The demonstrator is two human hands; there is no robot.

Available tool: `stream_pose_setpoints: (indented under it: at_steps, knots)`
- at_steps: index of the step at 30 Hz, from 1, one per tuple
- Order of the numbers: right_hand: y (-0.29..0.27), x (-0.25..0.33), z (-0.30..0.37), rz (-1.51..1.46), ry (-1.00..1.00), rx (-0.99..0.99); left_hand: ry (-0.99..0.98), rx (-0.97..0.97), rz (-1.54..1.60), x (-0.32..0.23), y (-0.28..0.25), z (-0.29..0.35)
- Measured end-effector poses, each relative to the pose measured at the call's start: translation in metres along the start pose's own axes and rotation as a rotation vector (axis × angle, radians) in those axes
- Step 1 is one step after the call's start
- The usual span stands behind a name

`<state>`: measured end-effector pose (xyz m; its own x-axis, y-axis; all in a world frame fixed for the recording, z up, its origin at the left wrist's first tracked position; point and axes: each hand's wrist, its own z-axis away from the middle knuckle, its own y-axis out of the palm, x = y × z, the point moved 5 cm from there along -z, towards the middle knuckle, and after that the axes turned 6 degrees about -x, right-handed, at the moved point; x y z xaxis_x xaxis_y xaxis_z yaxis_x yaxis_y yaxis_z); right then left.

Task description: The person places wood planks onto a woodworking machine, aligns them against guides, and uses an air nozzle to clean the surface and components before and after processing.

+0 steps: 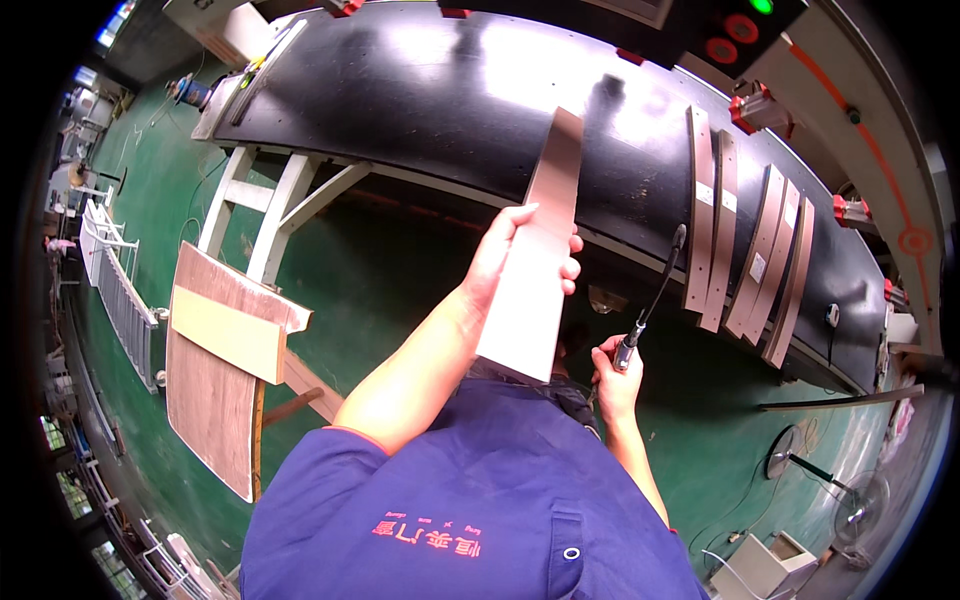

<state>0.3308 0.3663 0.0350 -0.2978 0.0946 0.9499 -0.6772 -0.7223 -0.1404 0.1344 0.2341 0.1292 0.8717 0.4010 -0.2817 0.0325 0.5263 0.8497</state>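
Note:
My left hand (493,250) grips a long, flat, pinkish-brown board (545,235) at its middle, thumb on top and fingers wrapped round the right edge. The board's near end points at my chest, and its far end reaches over the black worktable (420,110). To the right, my right hand (617,378) is closed on a slim handheld tool (626,352) with a metal fitting and a thin, dark, curved neck. The neck points up toward the table's front edge, apart from the board. What the tool is exactly, I cannot tell.
Several curved brown strips (700,210) lie across the table's right part, some with white labels. Red clamp-like parts (762,110) line the far edge. At left, a yellow board (228,335) rests on a wood-grain panel (212,400). A pedestal fan (855,510) lies at lower right.

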Motion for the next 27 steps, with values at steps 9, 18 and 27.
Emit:
stream_pose_setpoints:
  at_steps: [9, 18, 27]
  knots:
    - [0.071, 0.007, 0.037, -0.013, 0.080, 0.132, 0.425, -0.529, -0.691, -0.053, -0.101, 0.052]
    - [0.168, 0.056, 0.051, -0.124, 0.198, 0.530, 0.466, -0.877, -1.128, -0.062, -0.135, 0.077]
    - [0.170, 0.022, 0.014, -0.158, 0.339, 0.455, 0.617, -0.512, -1.162, -0.056, -0.146, 0.012]
